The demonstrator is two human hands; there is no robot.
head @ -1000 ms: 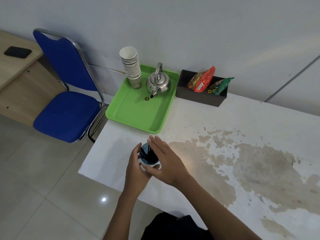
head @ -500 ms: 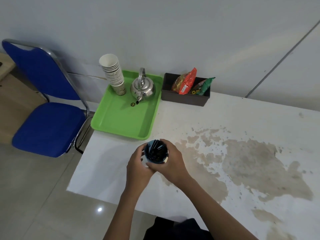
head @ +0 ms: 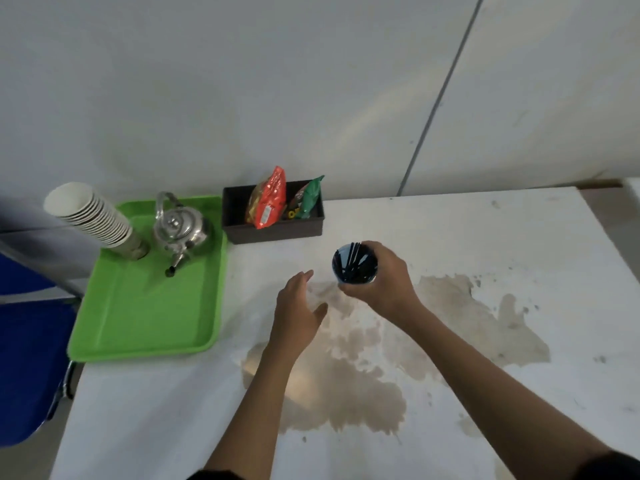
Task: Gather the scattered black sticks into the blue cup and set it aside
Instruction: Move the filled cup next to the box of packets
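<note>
The blue cup [head: 339, 255] is upright in my right hand [head: 384, 282], which wraps around its right side and bottom. Several black sticks [head: 355, 265] stand inside it, filling the opening. The cup is held over the white table [head: 485, 237], a little in front of the dark box. My left hand [head: 298, 310] hovers just left of the cup, apart from it, fingers spread and holding nothing. No loose sticks show on the table.
A green tray [head: 145, 317] at the left holds a metal kettle [head: 181, 230] and a stack of paper cups [head: 91, 216]. A dark box [head: 277, 230] with snack packets sits against the wall. Brown stains cover the table's middle. A blue chair [head: 27, 358] stands left of the table.
My left hand has let go of the cup and drawn away to the left. My right hand has carried the cup away from the table's near edge, toward the dark box.
</note>
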